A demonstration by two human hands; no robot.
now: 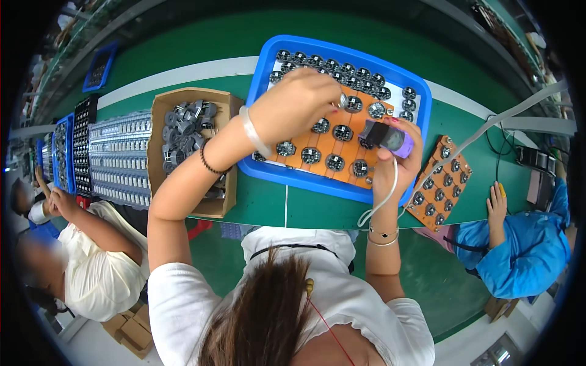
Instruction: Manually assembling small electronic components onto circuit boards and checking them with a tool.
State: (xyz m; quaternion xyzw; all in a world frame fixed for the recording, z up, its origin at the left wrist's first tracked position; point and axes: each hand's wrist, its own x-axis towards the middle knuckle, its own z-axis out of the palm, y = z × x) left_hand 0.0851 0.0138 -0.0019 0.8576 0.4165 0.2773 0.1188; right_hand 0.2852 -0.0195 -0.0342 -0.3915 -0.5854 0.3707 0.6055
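My left hand (299, 102) reaches across a blue tray (259, 168), its fingers closed in a pinch. At the fingertips sits a small silvery round part (343, 101), partly hidden by the fingers. My right hand (406, 161) grips a purple-and-black handheld device (394, 141) with a thin white cord; its exact kind is unclear. The device is above the right part of an orange board (326, 143) that lies in the tray. Round black circuit boards (342, 132) with silvery middles sit in rows on it. More round circuit boards (331, 64) lie on white sheeting along the tray's far side.
A cardboard box (210, 207) of grey plug-like parts (183, 131) stands left of the tray, beside clear packs (119, 158). Right, a second orange board (441, 183) lies near the table's edge. A grey cable (470, 128) crosses there. Other people sit at both sides.
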